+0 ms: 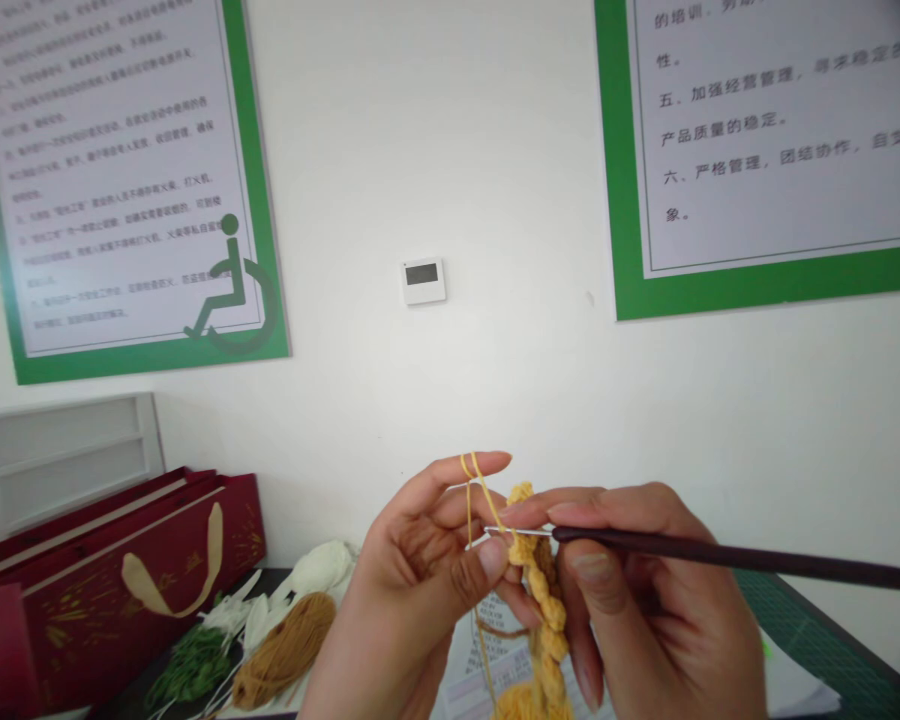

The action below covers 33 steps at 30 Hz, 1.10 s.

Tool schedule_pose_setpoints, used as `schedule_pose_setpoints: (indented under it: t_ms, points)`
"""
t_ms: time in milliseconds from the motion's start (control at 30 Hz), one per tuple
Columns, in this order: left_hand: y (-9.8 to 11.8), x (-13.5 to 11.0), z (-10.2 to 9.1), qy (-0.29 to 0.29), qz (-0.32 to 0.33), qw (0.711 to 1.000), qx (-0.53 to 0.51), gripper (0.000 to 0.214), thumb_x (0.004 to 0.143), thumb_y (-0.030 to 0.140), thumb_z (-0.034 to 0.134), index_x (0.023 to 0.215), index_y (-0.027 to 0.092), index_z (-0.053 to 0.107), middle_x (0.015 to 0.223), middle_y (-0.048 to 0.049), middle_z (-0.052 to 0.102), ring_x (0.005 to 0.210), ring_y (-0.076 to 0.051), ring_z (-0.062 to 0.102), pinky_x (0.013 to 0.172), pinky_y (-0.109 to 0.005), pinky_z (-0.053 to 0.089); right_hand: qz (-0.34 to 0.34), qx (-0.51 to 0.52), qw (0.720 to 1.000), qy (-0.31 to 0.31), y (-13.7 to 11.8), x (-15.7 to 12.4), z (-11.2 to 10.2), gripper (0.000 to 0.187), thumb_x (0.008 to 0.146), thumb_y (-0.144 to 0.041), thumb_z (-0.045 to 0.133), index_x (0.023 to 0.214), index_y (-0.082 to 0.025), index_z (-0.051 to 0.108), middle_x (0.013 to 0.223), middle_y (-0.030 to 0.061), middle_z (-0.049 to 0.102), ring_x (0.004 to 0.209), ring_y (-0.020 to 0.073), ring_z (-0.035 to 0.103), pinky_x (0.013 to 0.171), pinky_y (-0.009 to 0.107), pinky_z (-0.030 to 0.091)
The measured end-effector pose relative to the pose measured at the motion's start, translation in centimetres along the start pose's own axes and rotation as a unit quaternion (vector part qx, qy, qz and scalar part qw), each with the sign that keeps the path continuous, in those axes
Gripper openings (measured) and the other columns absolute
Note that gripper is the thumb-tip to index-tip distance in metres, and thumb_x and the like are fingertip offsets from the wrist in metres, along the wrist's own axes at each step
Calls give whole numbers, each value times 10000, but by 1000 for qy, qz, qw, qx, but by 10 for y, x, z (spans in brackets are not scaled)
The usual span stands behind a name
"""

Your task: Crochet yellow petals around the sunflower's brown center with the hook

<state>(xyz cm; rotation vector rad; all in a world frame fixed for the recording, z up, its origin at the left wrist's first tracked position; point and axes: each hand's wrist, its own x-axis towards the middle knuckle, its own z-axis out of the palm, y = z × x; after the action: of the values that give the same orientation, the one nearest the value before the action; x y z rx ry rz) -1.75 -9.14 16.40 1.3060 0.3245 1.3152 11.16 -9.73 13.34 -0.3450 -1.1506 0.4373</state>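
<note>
Honestly, with the left hand [409,590] pinched on the yellow crochet piece [546,625] at near centre and the right hand [656,600] clamped around a dark crochet hook [742,557], any slack in the yarn strand [469,500] could let its loop slip free.

A white wall [495,200] fills the view, hung with two green-framed notice boards printed in Chinese, one at left [120,180] bearing a wheelchair symbol [229,290], one at right [765,130]. A small digital wall panel [423,280] sits between them, above a white shelf unit [60,450] low at left.
</note>
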Motion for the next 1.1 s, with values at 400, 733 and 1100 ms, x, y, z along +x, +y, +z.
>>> schedule_pose_setpoints:
  t_ms: [400, 733, 1100]
  points:
    - [1, -7, 10, 55, 27, 997, 40, 342, 817, 81, 780, 1126, 221, 737, 793, 11, 706, 591, -117, 715, 599, -192, 579, 104, 147, 982, -53, 8, 3, -5, 99, 991, -355, 592, 962, -267, 626, 912, 27, 786, 319, 8, 413, 355, 162, 451]
    - [-2, -9, 15, 78, 40, 995, 44, 347, 803, 102, 799, 1128, 203, 730, 793, 20, 691, 584, -137, 734, 619, -218, 611, 191, 147, 969, -60, 6, 8, -10, 239, 948, -501, 607, 930, -263, 600, 891, 30, 759, 340, 37, 349, 324, 183, 371]
    - [-5, -8, 7, 47, 35, 997, 49, 354, 830, 137, 790, 1166, 216, 715, 829, 3, 705, 629, -145, 750, 630, -206, 598, 191, 175, 961, -93, 12, 7, -8, 236, 981, -499, 534, 927, -290, 628, 755, -7, 716, 326, 48, 296, 389, 231, 485]
